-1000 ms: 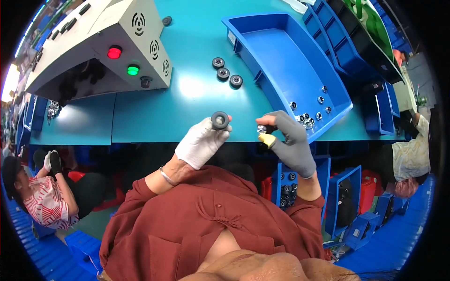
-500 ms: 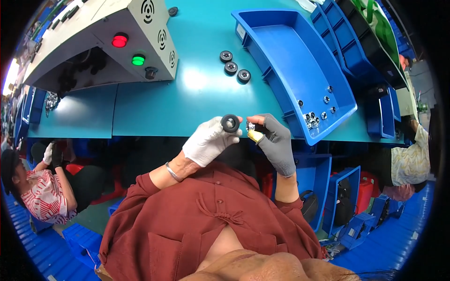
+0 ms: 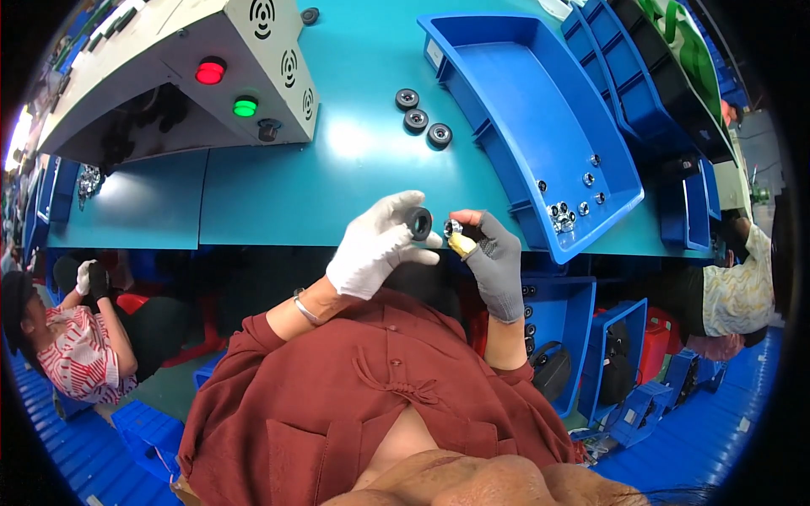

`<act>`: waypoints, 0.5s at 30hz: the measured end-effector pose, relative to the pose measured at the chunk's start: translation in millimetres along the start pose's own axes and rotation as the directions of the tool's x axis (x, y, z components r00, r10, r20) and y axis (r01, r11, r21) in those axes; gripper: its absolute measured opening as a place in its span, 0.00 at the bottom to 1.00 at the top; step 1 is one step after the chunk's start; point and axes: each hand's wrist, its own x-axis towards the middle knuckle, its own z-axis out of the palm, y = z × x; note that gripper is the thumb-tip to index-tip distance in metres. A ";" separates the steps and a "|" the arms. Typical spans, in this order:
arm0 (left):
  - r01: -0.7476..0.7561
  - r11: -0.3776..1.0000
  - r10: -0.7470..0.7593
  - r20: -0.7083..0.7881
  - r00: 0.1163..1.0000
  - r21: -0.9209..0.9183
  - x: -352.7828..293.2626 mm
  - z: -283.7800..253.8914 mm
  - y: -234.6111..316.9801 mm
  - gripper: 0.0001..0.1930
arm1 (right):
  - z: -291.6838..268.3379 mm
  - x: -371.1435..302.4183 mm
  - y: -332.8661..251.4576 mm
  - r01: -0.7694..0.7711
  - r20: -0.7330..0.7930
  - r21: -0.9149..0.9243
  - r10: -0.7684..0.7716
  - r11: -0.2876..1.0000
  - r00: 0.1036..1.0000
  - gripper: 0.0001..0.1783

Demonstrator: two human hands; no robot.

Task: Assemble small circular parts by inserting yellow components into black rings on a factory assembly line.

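Note:
My left hand (image 3: 375, 249), in a white glove, grips a small black rubber tire (image 3: 418, 223) between thumb and fingers at the near edge of the table. Just to its right, my right hand (image 3: 496, 261), in a grey glove with bare fingertips and a yellow wrap on the thumb, pinches a small shiny chrome wheel hub (image 3: 452, 228). A narrow gap separates the tire from the hub. Farther up the table stand several assembled black wheels (image 3: 415, 121). More chrome hubs (image 3: 562, 218) lie at the near end of the blue tray (image 3: 506, 160).
A pale machine housing (image 3: 278, 76) with a red light (image 3: 210, 71) and a green light (image 3: 245, 106) stands at the left. Stacked blue bins (image 3: 620, 84) are at the far right. Below the table, another blue bin (image 3: 582, 320) holds wheels. People sit at both sides.
The tire in my left hand has turned from facing upward to a more edge-on tilt, and the fingers have spread around it. My right hand still pinches the hub, slightly turned.

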 end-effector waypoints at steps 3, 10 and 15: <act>-0.163 0.921 0.173 0.003 0.985 0.354 1.7 -2.9 -4.3 0.29 | 2.0 -3.9 2.0 -0.010 0.014 0.050 0.009 0.999 1.000 0.17; -0.293 0.523 0.464 0.021 0.885 0.800 3.2 7.9 -6.2 0.38 | 19.0 -10.3 14.9 -0.118 0.061 0.463 0.102 0.878 0.993 0.18; -0.315 0.538 0.472 0.030 0.881 0.782 2.7 5.2 -12.9 0.39 | 26.1 -12.2 11.8 -0.151 0.086 0.572 0.124 0.806 0.989 0.19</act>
